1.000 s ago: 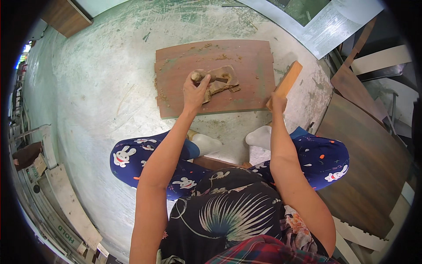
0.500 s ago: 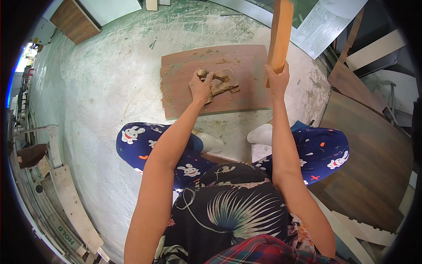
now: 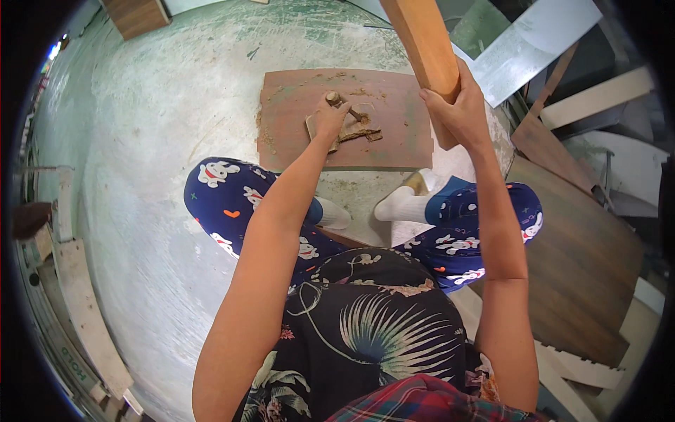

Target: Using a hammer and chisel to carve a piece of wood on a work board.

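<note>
The left hand (image 3: 329,119) curls round a chisel (image 3: 332,98) near the board's (image 3: 404,116) middle; to its right, the right hand (image 3: 464,112), closed on a raised block (image 3: 425,53), slants it across the far right corner.

Wooden bar (image 3: 425,53): far end cut off by picture's far edge; right hand (image 3: 465,112) covers part of near end. Left hand (image 3: 330,118) hides much of chisel-like tool (image 3: 332,98); tip too small to tell against rough brown piece (image 3: 369,133). Loose chips (image 3: 361,92) too fine to count. Brown panel (image 3: 137,15), far left, cut off. Plaid cloth (image 3: 429,402) cut off by near edge. Stacked boards (image 3: 83,309), left, partly lost in dark rim.
</note>
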A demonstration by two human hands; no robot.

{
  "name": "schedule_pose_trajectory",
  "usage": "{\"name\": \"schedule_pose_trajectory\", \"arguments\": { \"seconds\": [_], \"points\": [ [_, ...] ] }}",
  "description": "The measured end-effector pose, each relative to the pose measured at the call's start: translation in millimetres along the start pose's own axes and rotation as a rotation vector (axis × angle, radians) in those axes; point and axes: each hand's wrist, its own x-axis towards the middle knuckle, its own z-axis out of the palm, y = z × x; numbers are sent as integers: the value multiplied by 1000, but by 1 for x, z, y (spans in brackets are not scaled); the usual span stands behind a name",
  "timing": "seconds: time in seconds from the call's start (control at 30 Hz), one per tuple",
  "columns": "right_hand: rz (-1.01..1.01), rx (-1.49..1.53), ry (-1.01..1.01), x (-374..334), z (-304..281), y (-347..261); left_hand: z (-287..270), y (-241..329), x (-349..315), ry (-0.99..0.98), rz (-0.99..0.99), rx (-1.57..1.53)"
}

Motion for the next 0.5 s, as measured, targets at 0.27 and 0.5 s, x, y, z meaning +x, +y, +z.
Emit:
{"name": "schedule_pose_trajectory", "arguments": {
  "seconds": [0.27,0.5],
  "points": [
    [-108,-616,-571,44,4,2,0,-4,5,19,-74,-45],
    [-205,-597,-700,63,27,19,16,-25,11,24,-55,-236]
  ]
}}
